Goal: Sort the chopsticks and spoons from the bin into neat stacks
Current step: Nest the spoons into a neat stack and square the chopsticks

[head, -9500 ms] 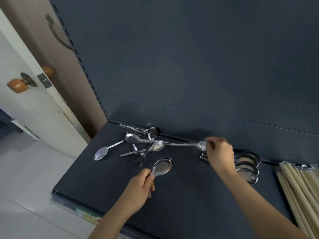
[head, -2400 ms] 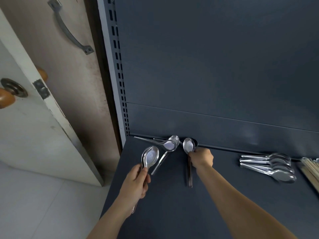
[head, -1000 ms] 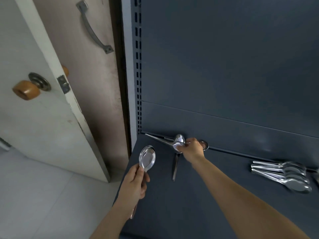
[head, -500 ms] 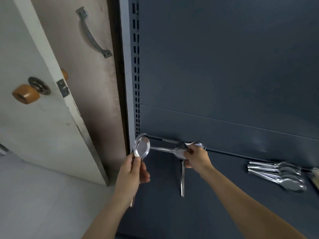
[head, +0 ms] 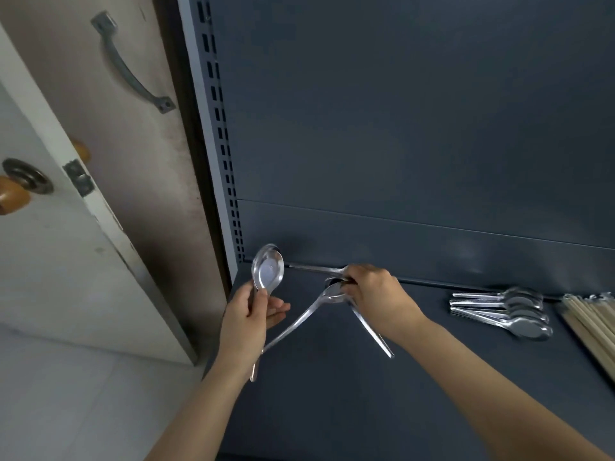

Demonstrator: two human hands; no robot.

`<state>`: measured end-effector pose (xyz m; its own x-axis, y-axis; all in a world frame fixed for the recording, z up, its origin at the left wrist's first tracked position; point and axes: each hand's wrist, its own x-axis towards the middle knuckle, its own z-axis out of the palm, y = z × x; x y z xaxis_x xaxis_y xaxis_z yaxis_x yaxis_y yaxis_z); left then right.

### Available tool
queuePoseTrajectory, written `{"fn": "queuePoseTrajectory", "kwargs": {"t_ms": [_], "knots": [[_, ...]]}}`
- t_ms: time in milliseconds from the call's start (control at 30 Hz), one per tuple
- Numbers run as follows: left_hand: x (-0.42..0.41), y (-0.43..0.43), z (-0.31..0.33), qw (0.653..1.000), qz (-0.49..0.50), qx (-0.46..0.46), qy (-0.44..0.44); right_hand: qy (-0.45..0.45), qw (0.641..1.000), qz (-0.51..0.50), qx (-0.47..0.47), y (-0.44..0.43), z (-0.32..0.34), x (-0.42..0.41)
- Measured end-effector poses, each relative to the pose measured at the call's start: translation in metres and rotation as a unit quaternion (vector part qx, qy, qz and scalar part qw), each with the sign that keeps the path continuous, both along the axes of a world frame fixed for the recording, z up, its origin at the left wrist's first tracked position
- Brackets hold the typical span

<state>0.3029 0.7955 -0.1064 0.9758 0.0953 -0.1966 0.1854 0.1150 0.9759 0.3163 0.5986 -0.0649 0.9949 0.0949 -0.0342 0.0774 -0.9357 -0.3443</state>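
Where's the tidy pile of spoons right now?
In the head view the spoon pile lies at the right of the dark shelf by the back wall, just left of the chopsticks.

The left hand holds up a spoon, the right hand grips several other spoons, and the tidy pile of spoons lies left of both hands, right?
No: the head view shows the tidy pile of spoons to the right of both hands, beside the chopsticks. The left hand does hold up a spoon, and the right hand grips several other spoons.
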Motion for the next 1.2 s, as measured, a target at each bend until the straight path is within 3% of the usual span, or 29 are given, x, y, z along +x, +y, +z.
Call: {"fn": "queuePoseTrajectory", "kwargs": {"t_ms": [233,333,567,700,767,867,1000,1133,1200], "knots": [[-0.027,-0.016,0.005,0.989,-0.105,-0.054,0.087,-0.024,0.998,0.019,0.046,0.02,0.011,-0.003],[-0.034,-0.023,0.006,0.989,-0.129,0.003,0.074,-0.033,0.993,-0.031,0.105,0.029,0.009,-0.007],[-0.038,-0.017,0.002,0.99,-0.131,0.041,0.046,-0.03,0.971,-0.117,0.204,0.029,0.001,-0.015],[-0.037,-0.014,-0.005,0.991,-0.109,0.066,0.042,-0.036,0.936,-0.189,0.296,0.015,-0.005,-0.016],[-0.036,-0.014,-0.009,0.991,-0.094,0.081,0.052,-0.024,0.899,-0.219,0.38,0.012,-0.004,-0.015],[-0.035,-0.019,-0.012,0.993,-0.084,0.015,0.086,0.007,0.844,-0.235,0.482,0.023,-0.01,-0.017],[-0.042,-0.028,-0.008,0.987,-0.111,-0.043,0.104,0.005,0.872,-0.251,0.42,0.044,-0.035,-0.024],[-0.04,-0.027,-0.008,0.986,-0.135,0.068,0.074,-0.016,0.883,-0.264,0.387,0.052,-0.043,-0.026],[-0.04,-0.026,-0.009,0.985,-0.14,0.066,0.07,-0.009,0.884,-0.268,0.383,0.055,-0.042,-0.028]]}}
